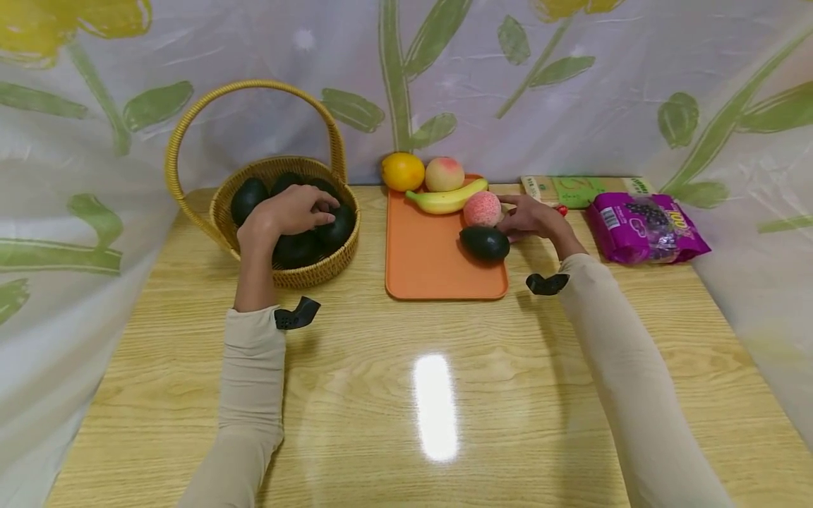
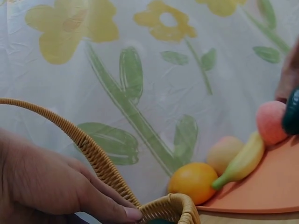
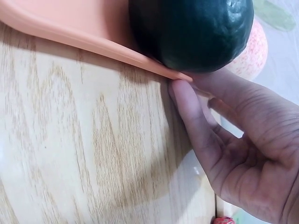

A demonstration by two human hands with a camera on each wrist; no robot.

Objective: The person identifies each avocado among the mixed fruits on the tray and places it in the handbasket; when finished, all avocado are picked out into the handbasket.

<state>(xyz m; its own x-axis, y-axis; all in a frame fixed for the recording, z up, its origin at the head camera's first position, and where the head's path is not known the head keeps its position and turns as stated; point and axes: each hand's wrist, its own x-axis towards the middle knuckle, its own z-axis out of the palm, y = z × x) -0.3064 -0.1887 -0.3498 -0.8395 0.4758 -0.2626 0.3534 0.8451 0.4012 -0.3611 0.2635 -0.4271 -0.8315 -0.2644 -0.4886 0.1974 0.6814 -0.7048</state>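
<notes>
My left hand [image 1: 288,210] lies over the wicker basket [image 1: 327,270], fingers loosely bent, with the thumb and fingertips right at a dark green avocado [image 1: 336,227]. More avocados sit around and under it. My right hand [image 1: 530,217] is at the right edge of the orange tray [image 1: 422,271]. In the right wrist view its thumb [image 3: 187,100] meets the rim from outside while the forefinger passes over it, pinching the edge. Close by on the tray are another avocado [image 1: 484,244] and a pink speckled peach [image 1: 483,209]; the avocado hides the forefinger's tip.
A banana [image 1: 447,197], a paler peach [image 1: 444,173] and an orange-yellow fruit [image 1: 403,171] lie along the tray's back. Right of it are a purple grape-printed bag [image 1: 648,229] and a green flat packet [image 1: 581,190]. The basket's tall handle [image 1: 254,83] arches up behind my left hand.
</notes>
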